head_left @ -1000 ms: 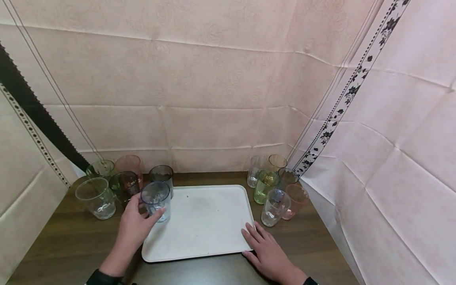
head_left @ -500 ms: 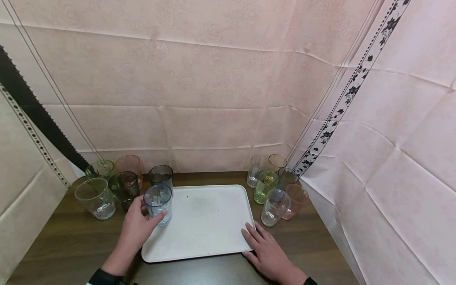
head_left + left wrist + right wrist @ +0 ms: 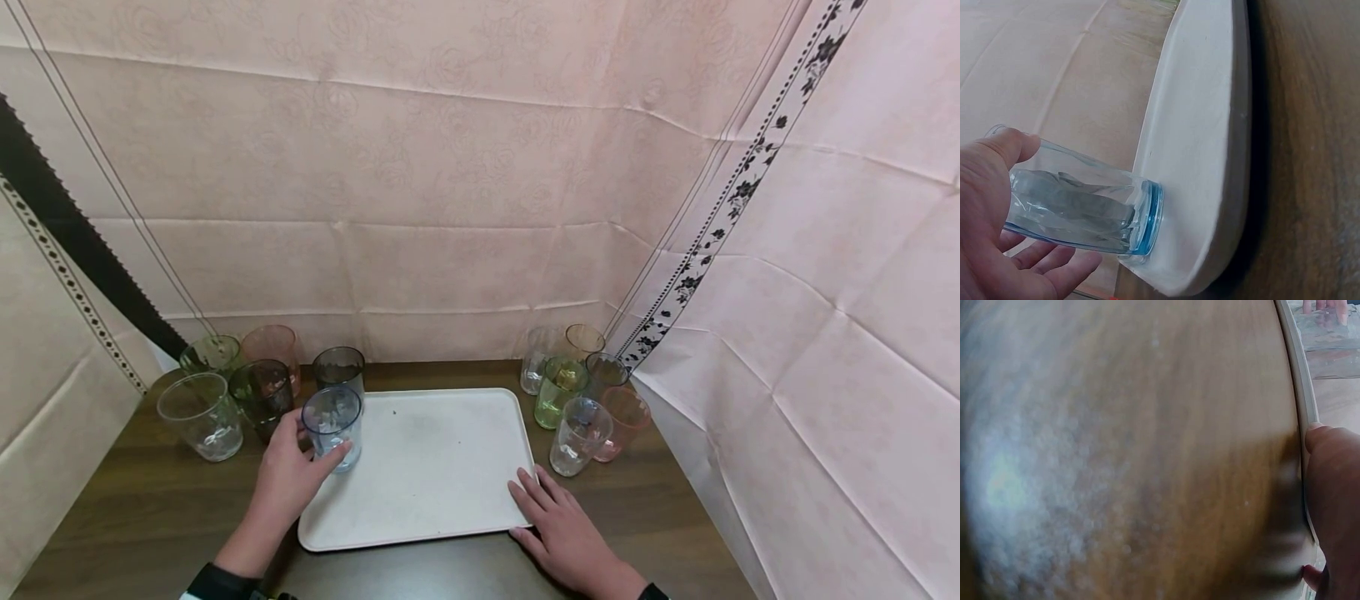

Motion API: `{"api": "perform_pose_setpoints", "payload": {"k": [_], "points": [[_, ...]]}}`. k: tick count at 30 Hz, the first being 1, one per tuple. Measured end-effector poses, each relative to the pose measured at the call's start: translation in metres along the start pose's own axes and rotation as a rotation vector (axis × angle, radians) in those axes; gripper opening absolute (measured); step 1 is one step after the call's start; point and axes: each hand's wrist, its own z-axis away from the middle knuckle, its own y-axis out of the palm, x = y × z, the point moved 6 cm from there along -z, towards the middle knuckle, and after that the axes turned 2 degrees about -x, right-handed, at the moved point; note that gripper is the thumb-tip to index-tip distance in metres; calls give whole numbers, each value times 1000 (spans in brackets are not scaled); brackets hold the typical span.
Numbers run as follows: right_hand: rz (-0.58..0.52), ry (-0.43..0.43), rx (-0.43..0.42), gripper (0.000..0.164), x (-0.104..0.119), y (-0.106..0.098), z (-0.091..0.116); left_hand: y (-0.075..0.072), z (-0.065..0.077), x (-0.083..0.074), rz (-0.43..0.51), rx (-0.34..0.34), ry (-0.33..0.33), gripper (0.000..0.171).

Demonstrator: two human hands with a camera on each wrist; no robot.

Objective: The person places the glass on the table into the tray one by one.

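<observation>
Rests the right hand (image 3: 555, 529), fingers spread and nearly straight, at the near right corner of a white tray (image 3: 442, 479); gives from the right wrist mostly blurred brown tabletop (image 3: 1147, 456), tray seen edge-on. Grips a blue glass (image 3: 332, 421) with the left hand (image 3: 288, 479), fingers curled round, roughly upright over the tray's left side. Shows clearly only from the left wrist a thick blue base by the tray floor; cannot tell if touching. Adds, from the head alone, a dark glass (image 3: 342, 368) beyond, glasses clustered left (image 3: 258, 404) and right (image 3: 555, 400), patterned cloth (image 3: 465, 183) behind.
</observation>
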Motion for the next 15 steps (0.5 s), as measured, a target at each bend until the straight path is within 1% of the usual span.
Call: {"api": "perform_pose_setpoints", "payload": {"k": [9, 15], "points": [[4, 0, 0, 65, -1, 1, 0, -3, 1, -1, 8, -5, 10, 102], [8, 4, 8, 65, -2, 3, 0, -6, 3, 1, 1, -15, 38, 102]]}}
